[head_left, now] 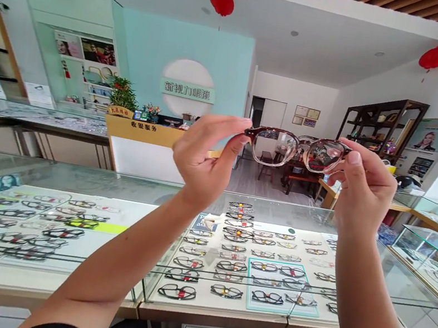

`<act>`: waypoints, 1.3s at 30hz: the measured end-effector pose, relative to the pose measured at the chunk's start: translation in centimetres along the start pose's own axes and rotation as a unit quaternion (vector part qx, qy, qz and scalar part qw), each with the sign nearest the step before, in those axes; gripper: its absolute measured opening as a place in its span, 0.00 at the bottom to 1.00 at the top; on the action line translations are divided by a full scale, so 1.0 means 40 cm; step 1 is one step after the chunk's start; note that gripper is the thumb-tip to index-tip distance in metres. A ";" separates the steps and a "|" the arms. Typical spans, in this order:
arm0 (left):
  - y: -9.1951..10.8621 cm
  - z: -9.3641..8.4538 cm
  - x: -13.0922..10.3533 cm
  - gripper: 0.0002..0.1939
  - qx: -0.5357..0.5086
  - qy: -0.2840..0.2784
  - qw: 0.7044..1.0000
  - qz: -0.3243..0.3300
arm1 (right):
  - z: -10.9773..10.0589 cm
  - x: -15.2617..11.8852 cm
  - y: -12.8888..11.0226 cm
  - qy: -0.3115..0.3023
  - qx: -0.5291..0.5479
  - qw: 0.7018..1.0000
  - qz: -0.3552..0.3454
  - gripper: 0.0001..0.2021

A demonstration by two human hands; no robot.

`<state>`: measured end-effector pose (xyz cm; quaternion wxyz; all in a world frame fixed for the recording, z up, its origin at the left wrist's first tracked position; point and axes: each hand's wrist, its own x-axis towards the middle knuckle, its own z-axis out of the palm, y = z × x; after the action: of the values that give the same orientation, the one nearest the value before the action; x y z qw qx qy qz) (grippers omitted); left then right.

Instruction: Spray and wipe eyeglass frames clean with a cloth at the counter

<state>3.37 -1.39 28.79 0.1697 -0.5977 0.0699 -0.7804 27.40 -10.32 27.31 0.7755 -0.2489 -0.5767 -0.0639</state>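
From the held glasses [301, 139], air is free at twelve, and at six between the forearms [113, 258] down to the display case [212, 322], whose glass top [278, 211] covers the spectacles [226, 291] inside.

Items by count: two hands, one left hand [209, 148] and one right hand [362, 183]; one held pair of glasses [303, 140]; three red lanterns [221, 0]; four framed wall certificates [301, 110]; one leafy green plant [122, 93]; one round wall panel [189, 77]; one dark shelving rack [378, 125]; one turquoise-bordered tray [248, 282], bearing six spectacle frames [267, 297] — three rows of two. Other displayed eyewear [177, 292] — dozens, too small and overlapping for exact counting.
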 end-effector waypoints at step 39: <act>-0.171 0.021 -0.383 0.15 -0.090 -0.001 0.953 -0.291 | 0.057 -0.184 0.278 -0.066 -0.078 0.979 0.176 0.29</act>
<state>6.42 10.40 17.22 -0.1190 -0.6056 -0.0374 -0.7860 27.31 -1.00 17.50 0.7131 -0.4098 -0.5670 0.0449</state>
